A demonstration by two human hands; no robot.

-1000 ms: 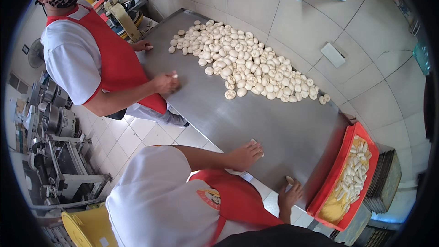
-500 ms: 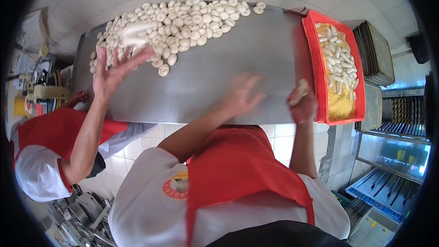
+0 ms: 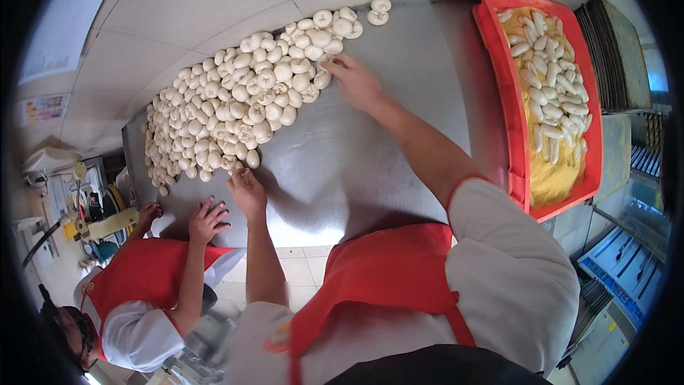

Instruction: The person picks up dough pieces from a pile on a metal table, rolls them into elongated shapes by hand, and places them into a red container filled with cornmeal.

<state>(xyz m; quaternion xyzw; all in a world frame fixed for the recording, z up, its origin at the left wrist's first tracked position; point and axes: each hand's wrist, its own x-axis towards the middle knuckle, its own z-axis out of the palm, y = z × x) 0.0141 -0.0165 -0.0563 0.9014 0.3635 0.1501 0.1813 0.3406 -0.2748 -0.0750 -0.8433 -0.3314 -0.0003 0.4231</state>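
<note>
A large pile of pale round dough balls spreads over the left and far side of the metal table. At the near edge of the pile, my left hand has its fingers closed on a dough ball, mostly hidden by the fingertips. Farther off, my right hand reaches to the pile's right side. Its thumb and fingers pinch a dough ball there, only partly visible. Two dough balls lie apart from the heap at the far edge.
On the right, a red plastic tray holds yellow crumbs and several elongated dough pieces. Stacked dark baking sheets stand beyond it. To my left a co-worker in a red apron rests a hand at the table edge.
My right hand has left the tray side, where it held an elongated dough piece, and reached the pile. My left hand has moved left to the pile. The co-worker's raised hand has come down.
</note>
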